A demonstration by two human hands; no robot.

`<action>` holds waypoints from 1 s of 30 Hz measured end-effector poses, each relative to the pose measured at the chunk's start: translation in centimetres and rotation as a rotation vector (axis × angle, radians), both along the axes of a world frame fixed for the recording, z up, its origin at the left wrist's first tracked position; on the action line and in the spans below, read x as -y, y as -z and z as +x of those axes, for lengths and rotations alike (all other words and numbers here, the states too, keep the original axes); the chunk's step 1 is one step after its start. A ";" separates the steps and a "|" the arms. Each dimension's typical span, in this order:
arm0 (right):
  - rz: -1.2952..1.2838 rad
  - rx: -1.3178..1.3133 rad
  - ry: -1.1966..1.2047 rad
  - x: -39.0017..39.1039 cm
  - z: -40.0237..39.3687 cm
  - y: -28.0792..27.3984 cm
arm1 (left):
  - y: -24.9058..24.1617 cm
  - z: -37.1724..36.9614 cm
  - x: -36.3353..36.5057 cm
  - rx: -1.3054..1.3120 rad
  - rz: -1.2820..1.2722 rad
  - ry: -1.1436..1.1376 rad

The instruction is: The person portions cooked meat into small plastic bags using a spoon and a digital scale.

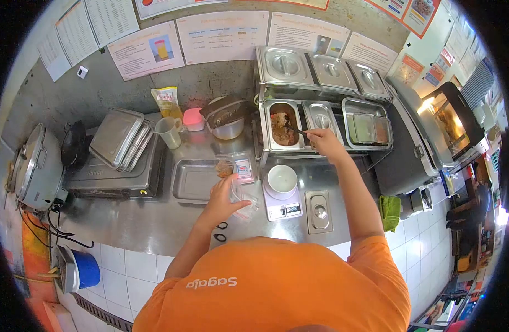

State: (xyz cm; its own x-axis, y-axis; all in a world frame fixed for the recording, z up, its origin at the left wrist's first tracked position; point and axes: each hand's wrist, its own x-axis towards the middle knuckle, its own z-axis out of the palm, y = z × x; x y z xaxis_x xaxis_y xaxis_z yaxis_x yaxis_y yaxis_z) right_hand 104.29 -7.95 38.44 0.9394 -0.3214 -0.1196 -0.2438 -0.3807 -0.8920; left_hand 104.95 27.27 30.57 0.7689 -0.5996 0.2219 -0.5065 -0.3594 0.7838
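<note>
My right hand [323, 143] grips the black handle of a spoon [294, 130]. Its bowl end dips into brown, saucy food [281, 123] inside a deep steel pan [269, 145] on the rack. Lower and to the left, my left hand [221, 202] is closed around a clear plastic bag [248, 207], just right of a shallow steel tray [191, 180]. Between the hands, a white bowl [282, 180] rests on a kitchen scale [281, 209] with a small display. Beside the scale lies a small lidded steel container [319, 212].
Lidded pans [287, 65] fill the rack's upper level. Stacked trays [119, 138], a measuring jug [170, 133], a pink container [193, 119] and a mixing bowl [227, 128] stand left. Scissors handles [220, 237] show near the front edge. A green cloth [390, 212] hangs right.
</note>
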 end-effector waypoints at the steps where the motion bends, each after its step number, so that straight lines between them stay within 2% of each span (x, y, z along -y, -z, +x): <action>1: 0.110 0.015 0.013 0.0 -0.2 0.2 | -0.1 0.0 0.1 -0.005 -0.008 -0.002; 2: 0.109 0.013 0.011 -0.1 -0.5 0.3 | -0.2 0.0 0.3 -0.009 -0.015 -0.004; 4: 0.294 0.020 0.105 -0.5 -1.4 0.5 | -0.4 -0.1 0.6 -0.007 -0.046 -0.007; 7: 0.448 0.089 0.123 -1.2 -2.0 1.9 | -0.1 0.3 1.2 0.016 -0.107 0.009; 11: 0.324 0.067 0.134 -0.9 -1.4 3.4 | -1.0 0.7 1.6 0.017 -0.173 0.045; 13: -0.544 0.304 -0.030 -0.4 -0.6 3.9 | -0.7 0.6 1.8 0.021 -0.159 0.037; 14: -0.541 0.301 -0.023 -0.7 -0.3 3.2 | -0.5 0.6 1.9 0.027 -0.147 0.028; 16: -0.889 0.069 -0.039 -2.2 0.7 1.1 | 0.1 0.7 2.0 0.053 -0.126 0.037; 17: -0.975 0.040 -0.054 -2.3 1.3 1.3 | 0.1 0.6 2.1 0.082 -0.110 0.038; 18: -0.973 0.040 -0.050 -2.6 1.8 1.7 | 0.0 0.4 2.0 0.083 -0.107 0.041; 20: -1.178 -0.037 -0.123 -3.4 2.9 1.6 | -0.4 0.3 1.8 0.054 -0.125 0.055; 23: -1.176 -0.005 -0.052 -4.0 3.1 0.2 | -0.7 0.1 1.0 -0.009 -0.100 0.022; 30: -1.121 -0.116 -0.144 -4.5 2.8 -0.1 | 0.3 0.2 0.1 0.017 -0.074 -0.015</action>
